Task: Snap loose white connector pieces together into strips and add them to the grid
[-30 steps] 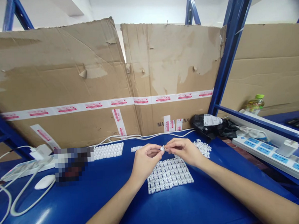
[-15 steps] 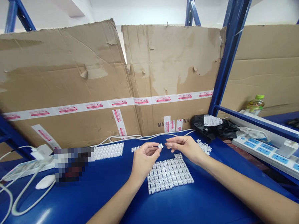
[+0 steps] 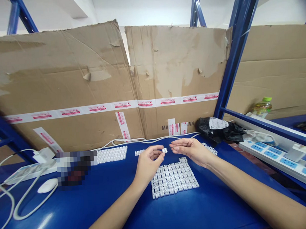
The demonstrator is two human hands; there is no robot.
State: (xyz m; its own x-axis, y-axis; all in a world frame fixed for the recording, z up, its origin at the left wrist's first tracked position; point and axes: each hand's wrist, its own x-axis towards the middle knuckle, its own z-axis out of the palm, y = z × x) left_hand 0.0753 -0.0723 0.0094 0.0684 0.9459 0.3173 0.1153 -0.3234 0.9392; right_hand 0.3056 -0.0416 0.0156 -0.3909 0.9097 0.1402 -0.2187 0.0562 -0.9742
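My left hand (image 3: 147,162) pinches a small white plastic clip (image 3: 164,150) between thumb and fingertips, held above the blue table (image 3: 189,211). My right hand (image 3: 190,150) hovers just right of the clip, palm turned up, fingers loosely curled and apart, holding nothing that I can see. Below both hands lies a flat mat of white clips joined in rows (image 3: 174,179). A loose heap of the same white clips (image 3: 210,148) lies behind my right hand.
Another block of joined clips (image 3: 111,154) and a short strip (image 3: 140,151) lie farther back. A white mouse (image 3: 47,185), cables and a power strip (image 3: 25,169) are at the left. Cardboard sheets (image 3: 90,87) wall the back. A black bag (image 3: 216,127), a bottle (image 3: 261,106) and a power strip (image 3: 281,159) are right.
One second ago both hands pinched the clip together. My right hand has let go, drawn a little to the right and turned palm up; my left hand keeps the clip.
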